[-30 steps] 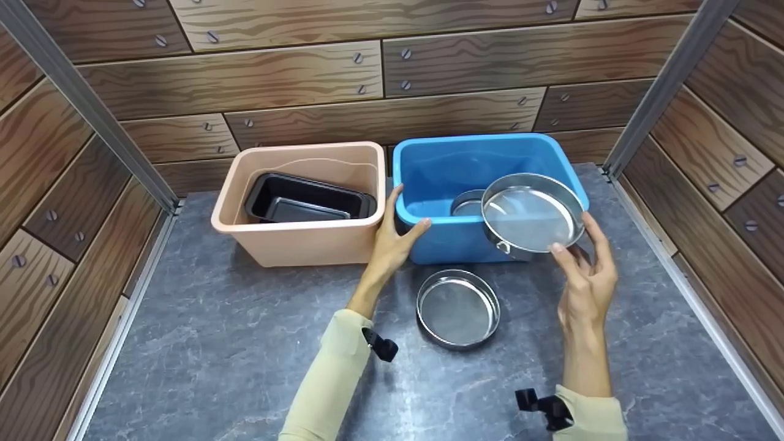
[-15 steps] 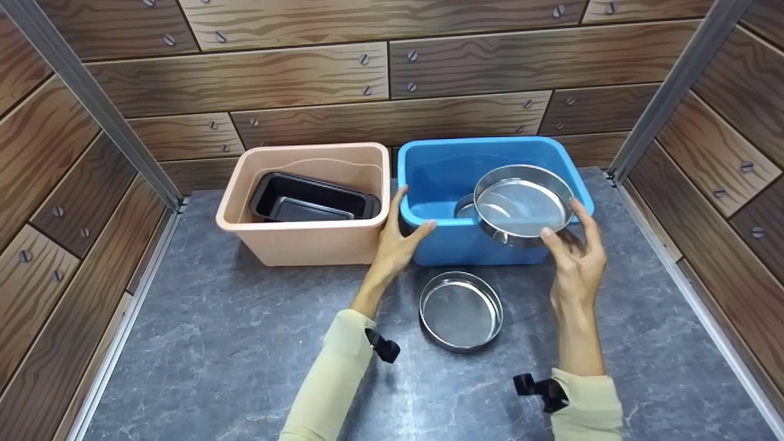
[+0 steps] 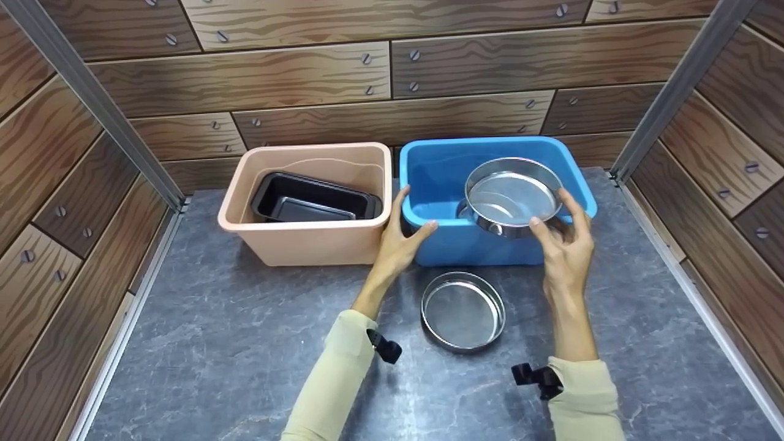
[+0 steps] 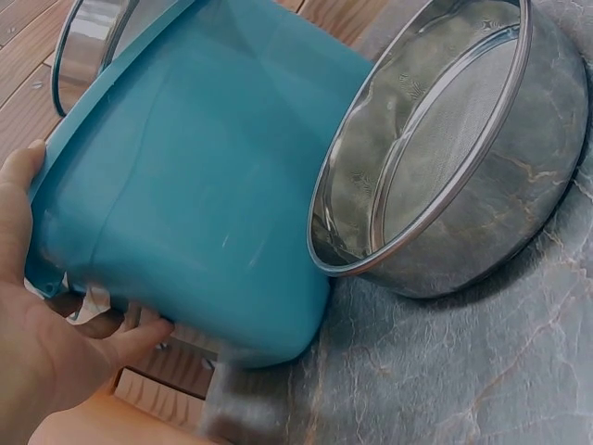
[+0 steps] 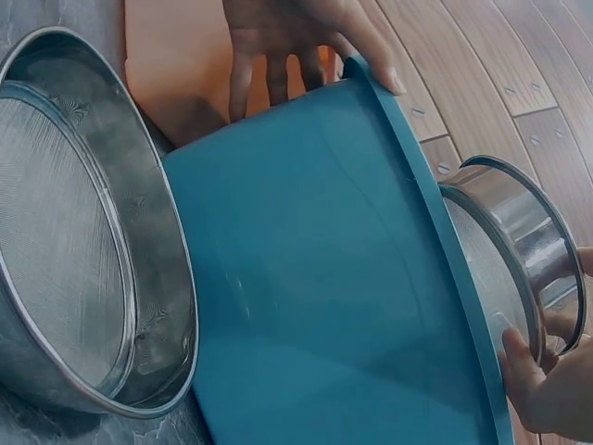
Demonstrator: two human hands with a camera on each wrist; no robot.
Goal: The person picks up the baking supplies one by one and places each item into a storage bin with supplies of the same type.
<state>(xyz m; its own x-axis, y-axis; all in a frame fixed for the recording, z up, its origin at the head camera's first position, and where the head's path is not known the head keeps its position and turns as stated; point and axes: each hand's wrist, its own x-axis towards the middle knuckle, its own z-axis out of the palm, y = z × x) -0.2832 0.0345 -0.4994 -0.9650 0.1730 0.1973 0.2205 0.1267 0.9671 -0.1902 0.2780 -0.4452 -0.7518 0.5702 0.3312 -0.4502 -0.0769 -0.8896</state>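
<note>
My right hand [image 3: 566, 254] pinches the near right edge of a round metal sieve [image 3: 513, 187], thumb on the near side and fingers on the right. The sieve is tilted over the blue bin [image 3: 478, 248], overlapping its front rim in the head view. Spread around the bin's front left corner, my left hand [image 3: 395, 245] touches it, thumb at the rim and fingers reaching down the side between the two bins. A second sieve [image 3: 462, 312], its mesh [image 5: 56, 213] plain in the right wrist view, lies on the table before the blue bin. Another round metal rim [image 3: 461, 209] shows inside the bin, mostly hidden.
Left of the blue bin stands a peach bin [image 3: 312, 246] holding a dark loaf pan [image 3: 312, 209]. Both stand near the wood-patterned back wall [image 3: 306, 73] on a grey marbled table [image 3: 245, 343]. Similar side walls enclose the table left and right.
The right hand has carried its sieve leftward and away from me, farther over the blue bin. The left hand keeps its place at the bin's corner.
</note>
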